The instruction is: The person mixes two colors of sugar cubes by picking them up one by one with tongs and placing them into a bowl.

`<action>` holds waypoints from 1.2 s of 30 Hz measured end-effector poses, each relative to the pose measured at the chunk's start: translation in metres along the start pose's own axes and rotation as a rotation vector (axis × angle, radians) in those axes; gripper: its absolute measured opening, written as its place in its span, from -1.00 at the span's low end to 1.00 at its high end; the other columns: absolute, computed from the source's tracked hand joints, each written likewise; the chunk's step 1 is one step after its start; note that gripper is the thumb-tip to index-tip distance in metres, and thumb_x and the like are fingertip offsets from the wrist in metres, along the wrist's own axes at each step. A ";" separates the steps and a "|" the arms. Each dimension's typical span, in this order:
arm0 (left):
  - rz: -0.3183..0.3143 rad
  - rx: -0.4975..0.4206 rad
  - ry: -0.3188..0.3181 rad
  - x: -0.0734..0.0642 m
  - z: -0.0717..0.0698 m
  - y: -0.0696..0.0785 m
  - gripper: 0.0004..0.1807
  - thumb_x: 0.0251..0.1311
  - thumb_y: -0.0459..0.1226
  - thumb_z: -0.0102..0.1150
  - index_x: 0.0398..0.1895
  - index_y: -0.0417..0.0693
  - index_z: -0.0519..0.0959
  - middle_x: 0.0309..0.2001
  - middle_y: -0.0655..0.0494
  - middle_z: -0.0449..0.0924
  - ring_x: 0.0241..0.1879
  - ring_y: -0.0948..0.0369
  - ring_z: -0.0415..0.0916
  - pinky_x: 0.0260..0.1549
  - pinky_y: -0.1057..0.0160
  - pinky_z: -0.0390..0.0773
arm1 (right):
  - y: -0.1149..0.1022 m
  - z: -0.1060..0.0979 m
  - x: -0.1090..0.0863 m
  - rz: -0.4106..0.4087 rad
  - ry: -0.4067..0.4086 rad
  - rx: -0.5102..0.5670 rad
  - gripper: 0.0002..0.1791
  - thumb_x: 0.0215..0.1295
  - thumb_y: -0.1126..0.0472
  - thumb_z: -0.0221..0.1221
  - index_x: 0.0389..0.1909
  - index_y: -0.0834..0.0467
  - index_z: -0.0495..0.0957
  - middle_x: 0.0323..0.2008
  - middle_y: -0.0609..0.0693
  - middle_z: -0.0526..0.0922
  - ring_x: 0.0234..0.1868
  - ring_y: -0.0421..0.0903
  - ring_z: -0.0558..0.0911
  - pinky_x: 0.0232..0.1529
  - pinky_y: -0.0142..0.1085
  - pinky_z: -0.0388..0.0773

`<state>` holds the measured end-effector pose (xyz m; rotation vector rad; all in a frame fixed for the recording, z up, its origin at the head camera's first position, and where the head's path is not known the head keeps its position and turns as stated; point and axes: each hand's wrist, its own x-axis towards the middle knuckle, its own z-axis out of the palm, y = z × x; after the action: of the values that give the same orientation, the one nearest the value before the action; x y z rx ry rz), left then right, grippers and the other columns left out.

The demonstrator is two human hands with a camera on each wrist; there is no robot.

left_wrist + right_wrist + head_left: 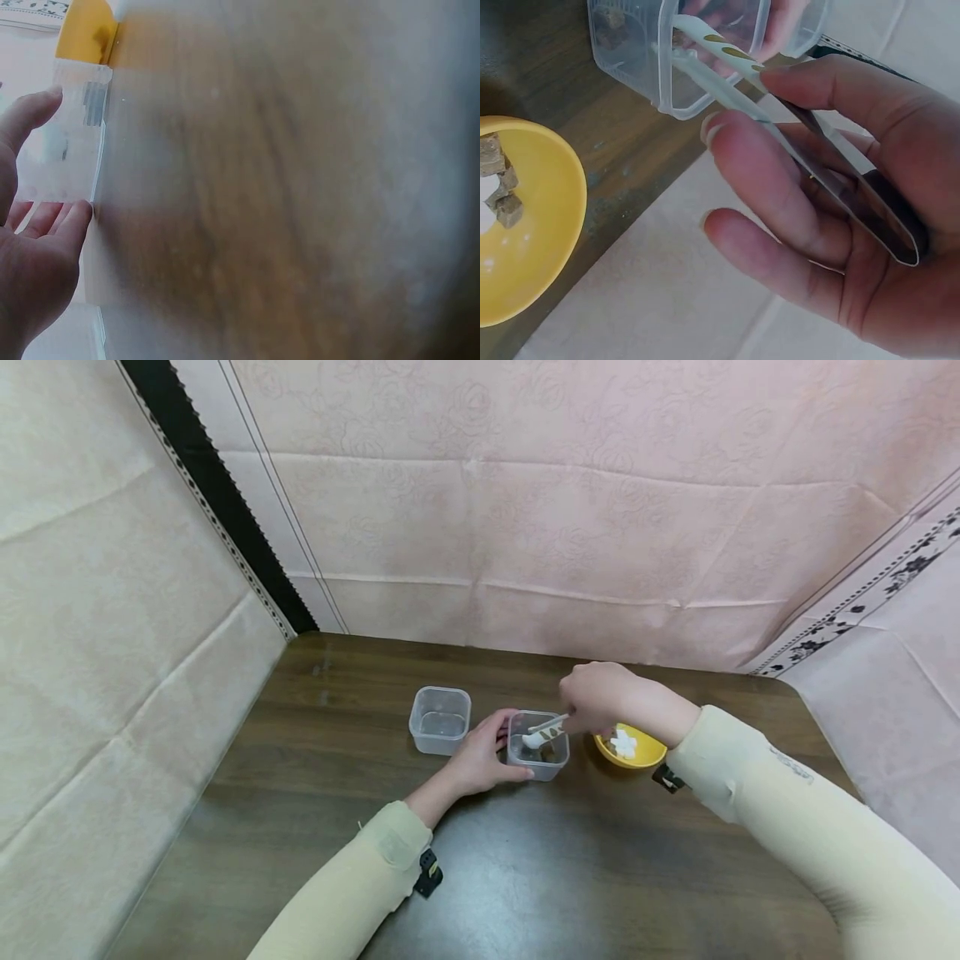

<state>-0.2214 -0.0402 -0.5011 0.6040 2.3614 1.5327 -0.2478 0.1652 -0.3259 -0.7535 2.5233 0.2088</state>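
Observation:
My left hand holds a clear plastic container from its left side, thumb along the near wall and fingers at the far side. In the left wrist view its thumb and fingertips lie against the clear wall. My right hand grips a pair of tongs with pale, leaf-patterned ends and dark metal arms. The tong tips reach inside the container, a little apart. Brown cubes show through the container's bottom. Right of it, a yellow bowl holds brown cubes and white pieces.
A second clear plastic container stands just left of my left hand. Everything rests on a dark wooden table. Pale patterned cloth hangs behind the table and along its sides.

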 end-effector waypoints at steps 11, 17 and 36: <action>-0.018 0.000 0.005 -0.002 0.000 0.004 0.00 0.09 -0.26 0.68 0.57 -0.03 0.29 0.52 -0.10 0.35 0.48 0.00 0.41 0.45 0.11 0.46 | 0.018 0.006 -0.036 -0.091 0.176 0.109 -0.67 0.36 0.17 0.29 -0.65 -0.05 0.64 -0.76 -0.24 0.51 -0.70 -0.24 0.52 -0.61 -0.35 0.38; -0.009 -0.021 0.007 -0.003 0.000 0.004 -0.03 0.08 -0.30 0.68 0.54 -0.05 0.31 0.49 -0.11 0.37 0.48 0.00 0.41 0.45 0.12 0.46 | 0.026 0.009 -0.052 -0.101 0.240 0.131 -0.69 0.34 0.16 0.28 -0.64 -0.09 0.64 -0.73 -0.29 0.53 -0.70 -0.30 0.56 -0.59 -0.33 0.40; -0.002 -0.024 0.002 -0.002 0.000 0.002 -0.03 0.09 -0.31 0.67 0.55 -0.08 0.31 0.49 -0.12 0.38 0.48 0.01 0.41 0.45 0.14 0.45 | 0.065 0.022 -0.102 0.011 0.249 0.242 -0.65 0.43 0.14 0.26 -0.62 -0.11 0.60 -0.72 -0.27 0.53 -0.64 -0.28 0.57 -0.54 -0.36 0.42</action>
<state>-0.2189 -0.0407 -0.4993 0.5954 2.3404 1.5593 -0.2003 0.2744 -0.2939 -0.7043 2.7199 -0.1969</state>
